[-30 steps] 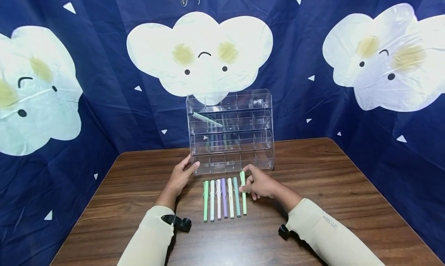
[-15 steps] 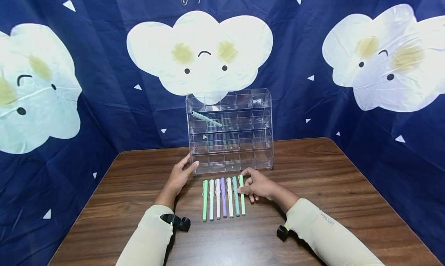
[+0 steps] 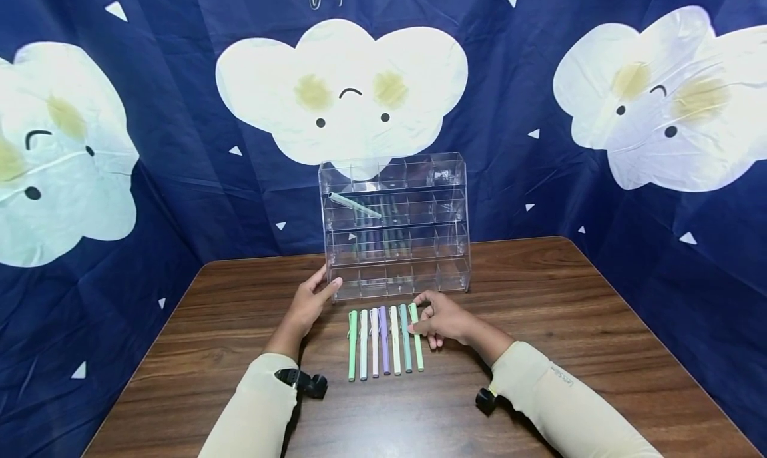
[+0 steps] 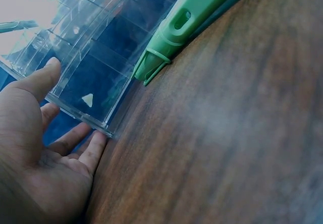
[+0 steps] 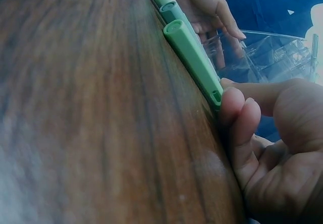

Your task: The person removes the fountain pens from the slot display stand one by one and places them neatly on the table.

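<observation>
Head view: going from left, the left hand (image 3: pixel 308 305) rests against the lower left corner of the clear acrylic organizer (image 3: pixel 395 226), which stands near the far edge of the wooden table (image 3: pixel 539 325); its fingers are relaxed and slightly spread, thumb on the front face and fingertips at the base, as the left wrist view also shows. In front of the organizer seven pens lie side by side in a row (image 3: pixel 385 341), pointing toward the near edge. At the row's right end the right hand (image 3: pixel 442 319) pinches the top of the light green pen (image 3: pixel 416 337) between thumb and curled forefinger; the pen looks flat on the table. One pen (image 3: pixel 355 205) already sits slanted in an upper left compartment, so by my judgement the sorting has barely begun: one stored, seven left, the rightmost just being taken up
</observation>
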`<action>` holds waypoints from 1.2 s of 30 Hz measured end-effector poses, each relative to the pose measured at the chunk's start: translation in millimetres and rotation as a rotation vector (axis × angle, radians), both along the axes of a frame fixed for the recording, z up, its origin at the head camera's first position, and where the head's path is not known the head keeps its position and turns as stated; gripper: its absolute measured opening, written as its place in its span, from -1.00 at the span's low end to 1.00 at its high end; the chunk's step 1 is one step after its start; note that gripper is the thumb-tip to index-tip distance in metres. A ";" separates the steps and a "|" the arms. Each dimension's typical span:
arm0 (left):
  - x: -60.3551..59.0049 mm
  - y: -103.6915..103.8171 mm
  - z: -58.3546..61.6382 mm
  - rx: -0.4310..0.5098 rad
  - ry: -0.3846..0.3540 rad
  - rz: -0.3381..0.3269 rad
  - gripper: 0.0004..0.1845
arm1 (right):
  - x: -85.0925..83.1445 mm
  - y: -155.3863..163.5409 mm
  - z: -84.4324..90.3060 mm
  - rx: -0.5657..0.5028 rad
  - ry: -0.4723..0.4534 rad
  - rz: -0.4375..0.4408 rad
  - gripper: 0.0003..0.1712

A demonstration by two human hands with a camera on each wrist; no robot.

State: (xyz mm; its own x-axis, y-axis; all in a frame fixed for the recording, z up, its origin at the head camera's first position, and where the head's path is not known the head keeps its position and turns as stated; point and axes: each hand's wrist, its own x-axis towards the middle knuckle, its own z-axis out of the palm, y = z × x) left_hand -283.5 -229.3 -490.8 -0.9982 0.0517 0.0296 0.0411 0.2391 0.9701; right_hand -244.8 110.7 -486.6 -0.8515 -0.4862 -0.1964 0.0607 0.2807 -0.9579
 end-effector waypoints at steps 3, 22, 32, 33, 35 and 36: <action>-1.0 -0.3 -0.6 -0.006 -0.004 0.002 -0.23 | -0.4 -0.3 -0.6 0.000 -0.001 -0.001 -0.20; 1.6 0.0 -1.1 -0.006 0.001 -0.004 -0.19 | 0.0 0.4 -0.2 -0.027 -0.040 -0.011 -0.14; -1.1 0.1 -3.4 -0.032 -0.007 0.006 -0.18 | 1.4 2.2 6.2 -0.009 -0.037 0.013 -0.08; -1.1 -0.1 -3.6 -0.035 -0.008 0.007 -0.18 | 1.6 2.2 7.1 0.001 -0.032 0.022 -0.08; -0.8 -0.4 -3.4 -0.037 -0.012 0.013 -0.18 | 2.4 2.4 10.3 0.039 -0.010 0.035 -0.07; -0.6 -0.4 -3.0 -0.037 -0.013 0.016 -0.18 | 2.9 2.6 12.3 0.067 0.011 0.041 -0.06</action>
State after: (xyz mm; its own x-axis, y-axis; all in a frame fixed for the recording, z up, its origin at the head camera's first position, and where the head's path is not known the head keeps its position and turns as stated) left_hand -284.1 -229.6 -493.8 -0.9992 0.0370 0.0146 0.0242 0.2750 0.9611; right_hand -241.9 113.3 -474.3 -0.8336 -0.5066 -0.2202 0.0372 0.3463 -0.9374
